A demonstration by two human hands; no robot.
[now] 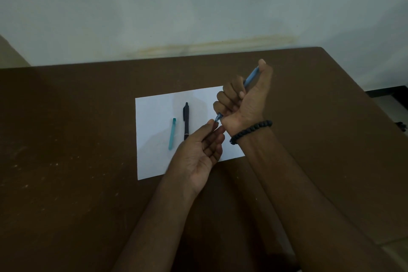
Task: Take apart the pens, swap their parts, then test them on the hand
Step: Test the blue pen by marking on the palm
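My right hand [245,95] grips a light blue pen [250,78] in its fist above the white paper [154,112], thumb on the pen's top end. The pen's tip end [218,116] sticks out below the fist. My left hand [198,150], palm up, pinches that tip end between thumb and fingers. A black pen [186,120] lies on the paper, pointing away from me. To its left, also on the paper, lies a teal pen part [172,133].
The paper lies on a brown table [77,139] that reaches a pale wall [198,6] at the back. A black bead bracelet [251,131] sits on my right wrist. The table's right edge [375,104] drops off to a darker floor area.
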